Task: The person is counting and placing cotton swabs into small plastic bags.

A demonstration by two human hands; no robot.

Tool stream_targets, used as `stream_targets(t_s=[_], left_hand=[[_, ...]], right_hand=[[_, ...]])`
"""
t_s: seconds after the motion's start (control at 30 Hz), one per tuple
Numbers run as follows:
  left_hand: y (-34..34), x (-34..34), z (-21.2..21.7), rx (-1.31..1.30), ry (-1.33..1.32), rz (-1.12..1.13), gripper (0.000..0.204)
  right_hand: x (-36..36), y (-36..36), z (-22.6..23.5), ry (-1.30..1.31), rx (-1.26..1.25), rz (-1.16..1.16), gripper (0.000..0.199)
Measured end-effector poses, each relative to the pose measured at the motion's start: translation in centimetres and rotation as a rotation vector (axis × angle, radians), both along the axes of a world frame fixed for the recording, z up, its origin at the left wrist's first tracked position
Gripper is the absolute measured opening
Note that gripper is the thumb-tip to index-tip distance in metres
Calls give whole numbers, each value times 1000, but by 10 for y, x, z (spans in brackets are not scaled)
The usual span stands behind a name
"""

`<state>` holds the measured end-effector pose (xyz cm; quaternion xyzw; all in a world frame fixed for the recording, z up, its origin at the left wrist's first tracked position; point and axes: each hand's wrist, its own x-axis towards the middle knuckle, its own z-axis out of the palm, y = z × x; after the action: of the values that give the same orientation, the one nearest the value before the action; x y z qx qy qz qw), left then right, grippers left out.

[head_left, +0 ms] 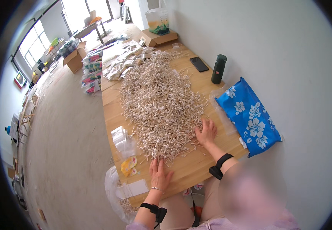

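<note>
Big pile of thin pale sticks covers the middle of the wooden counter. Left hand lies flat at the pile's near edge, fingers loosely together, touching the sticks. Right hand rests on the pile's right edge, fingers spread. Blue flowered bag right of the pile; dark bottle and phone beyond it.

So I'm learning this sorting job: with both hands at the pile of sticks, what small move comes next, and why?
Probably draw a small batch toward the table's near edge. The left hand lies flat at the near tip of the stick pile and the right hand rests on its right edge, neither gripping anything. Small clear bags lie just left.
</note>
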<state>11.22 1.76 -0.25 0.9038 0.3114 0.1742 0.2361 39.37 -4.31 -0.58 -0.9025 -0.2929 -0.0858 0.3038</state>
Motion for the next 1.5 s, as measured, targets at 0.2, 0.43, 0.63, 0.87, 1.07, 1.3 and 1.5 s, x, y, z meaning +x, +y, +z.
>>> stream_targets(t_s=[0.2,0.43,0.63,0.87,1.07,1.3,1.5], left_hand=[[-2,3,7,-7,-1,27,71],[3,-6,-6,-14,-48,39,68],[-1,-2,2,-10,-125,35,58],[4,-13,-6,-60,-149,91,53],[24,18,14,126,-160,232,64],[21,19,13,0,-66,261,67],[20,13,-6,66,-181,253,50]], right_hand=[[12,35,-3,160,12,114,55],[-88,47,24,144,264,450,57],[-98,31,5,-173,3,753,50],[-67,21,32,-262,-84,429,48],[-102,0,27,-267,-183,849,50],[-74,3,37,-305,-244,499,45],[-110,22,26,-467,-242,799,44]])
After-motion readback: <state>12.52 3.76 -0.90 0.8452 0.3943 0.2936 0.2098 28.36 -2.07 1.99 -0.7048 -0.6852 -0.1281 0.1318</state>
